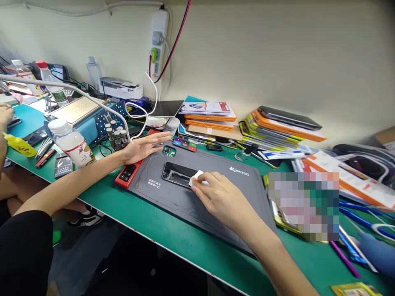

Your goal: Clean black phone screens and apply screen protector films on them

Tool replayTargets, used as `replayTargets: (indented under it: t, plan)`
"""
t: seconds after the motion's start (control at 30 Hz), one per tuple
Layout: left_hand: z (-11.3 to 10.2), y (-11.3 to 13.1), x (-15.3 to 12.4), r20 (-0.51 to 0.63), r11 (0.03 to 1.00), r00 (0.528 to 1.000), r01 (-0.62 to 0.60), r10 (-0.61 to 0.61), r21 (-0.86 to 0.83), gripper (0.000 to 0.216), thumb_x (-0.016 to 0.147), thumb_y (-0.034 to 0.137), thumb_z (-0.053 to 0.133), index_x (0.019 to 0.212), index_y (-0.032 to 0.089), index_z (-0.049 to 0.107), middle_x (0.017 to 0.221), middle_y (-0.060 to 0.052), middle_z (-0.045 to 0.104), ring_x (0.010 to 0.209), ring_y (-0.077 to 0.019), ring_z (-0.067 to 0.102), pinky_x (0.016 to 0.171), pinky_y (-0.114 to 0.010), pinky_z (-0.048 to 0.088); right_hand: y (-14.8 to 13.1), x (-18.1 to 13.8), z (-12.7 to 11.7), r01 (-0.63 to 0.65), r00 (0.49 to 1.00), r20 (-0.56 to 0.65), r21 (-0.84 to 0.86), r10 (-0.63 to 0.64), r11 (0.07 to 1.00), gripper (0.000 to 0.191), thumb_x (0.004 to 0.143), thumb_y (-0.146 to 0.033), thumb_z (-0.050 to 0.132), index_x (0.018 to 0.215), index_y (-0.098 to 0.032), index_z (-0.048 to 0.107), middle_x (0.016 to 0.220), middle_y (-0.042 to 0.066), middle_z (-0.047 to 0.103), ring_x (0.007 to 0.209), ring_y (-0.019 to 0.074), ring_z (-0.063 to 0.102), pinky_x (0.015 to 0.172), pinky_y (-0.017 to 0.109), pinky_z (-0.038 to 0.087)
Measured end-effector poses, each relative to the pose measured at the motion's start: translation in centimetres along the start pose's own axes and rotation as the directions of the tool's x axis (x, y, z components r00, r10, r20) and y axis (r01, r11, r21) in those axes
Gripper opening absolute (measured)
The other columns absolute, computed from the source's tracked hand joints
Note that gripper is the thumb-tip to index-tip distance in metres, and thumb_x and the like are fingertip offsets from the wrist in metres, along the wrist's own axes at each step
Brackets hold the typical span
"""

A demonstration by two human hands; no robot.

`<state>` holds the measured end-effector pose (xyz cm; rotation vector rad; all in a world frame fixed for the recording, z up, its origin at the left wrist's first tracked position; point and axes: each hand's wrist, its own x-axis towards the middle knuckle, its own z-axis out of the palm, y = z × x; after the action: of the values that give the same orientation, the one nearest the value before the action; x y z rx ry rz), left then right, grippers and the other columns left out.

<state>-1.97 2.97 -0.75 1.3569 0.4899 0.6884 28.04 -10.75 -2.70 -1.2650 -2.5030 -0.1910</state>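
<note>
At the near left I can make out a loose, plain black fabric sleeve (26, 250), its rounded hem ending around the elbow. Past that hem the slender left forearm (83, 183) is bare, as is the slim-fingered left hand (143, 148). On the right I see a bare right hand (224, 197) and a bare right forearm (271, 250), cut off at my view's near edge.
</note>
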Motion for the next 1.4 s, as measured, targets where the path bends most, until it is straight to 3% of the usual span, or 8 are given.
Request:
replayTargets:
  t: [0.4,0.93,1.1,1.27,1.4]
  plan:
    - [-0.3,-0.1,0.1,0.014,0.999,1.000,-0.010,0.010,-0.040,0.056,0.100,0.033,0.053,0.155,0.029,0.059,0.170,-0.002,0.048,0.168,-0.0278,0.024,0.137,-0.052,0.019,2.1,-1.1,-1.2,-0.178,0.984,0.013,-0.028,0.179,0.984,0.053,0.114,-0.033,0.044,0.074,-0.025,0.078,0.091,0.004,0.077,0.084,0.0197,0.069,0.072,0.036,0.049]
    - [0.1,0.0,0.1,0.023,1.000,1.000,-0.002,0.002,0.015,0.061,0.100,0.035,0.050,0.161,0.027,0.052,0.173,-0.002,0.044,0.169,-0.0264,0.023,0.137,-0.050,0.020,3.4,-1.4,0.5,-0.253,0.967,0.002,-0.061,0.254,0.965,0.050,0.112,-0.039,0.046,0.080,-0.025,0.081,0.101,0.003,0.080,0.090,0.0208,0.070,0.061,0.034,0.045]
    - [-0.1,-0.1,0.1,0.015,1.000,1.000,0.002,-0.002,0.005,0.060,0.100,0.036,0.051,0.159,0.029,0.054,0.173,-0.001,0.044,0.169,-0.0269,0.023,0.137,-0.050,0.020,3.3,-1.3,0.9,-0.207,0.978,-0.025,-0.088,0.206,0.974,0.046,0.112,-0.036,0.046,0.086,-0.024,0.082,0.103,0.005,0.080,0.093,0.0229,0.070,0.066,0.035,0.047]
    - [-0.3,-0.3,0.1,0.021,1.000,1.000,-0.014,0.015,-0.011,0.058,0.100,0.036,0.053,0.157,0.029,0.057,0.172,-0.002,0.045,0.169,-0.0272,0.023,0.137,-0.051,0.020,3.2,-1.1,1.0,-0.107,0.992,-0.085,-0.141,0.095,0.984,0.044,0.114,-0.032,0.044,0.092,-0.021,0.082,0.100,0.008,0.079,0.090,0.0235,0.068,0.080,0.038,0.050]
    - [-0.3,-0.3,0.1,0.028,1.000,1.000,-0.008,0.008,-0.004,0.057,0.100,0.037,0.053,0.157,0.030,0.057,0.173,-0.001,0.044,0.168,-0.0274,0.024,0.137,-0.051,0.021,3.3,-0.9,1.2,-0.029,0.995,-0.099,-0.215,0.008,0.976,0.038,0.112,-0.028,0.048,0.097,-0.019,0.081,0.098,0.010,0.078,0.090,0.0249,0.067,0.082,0.039,0.050]
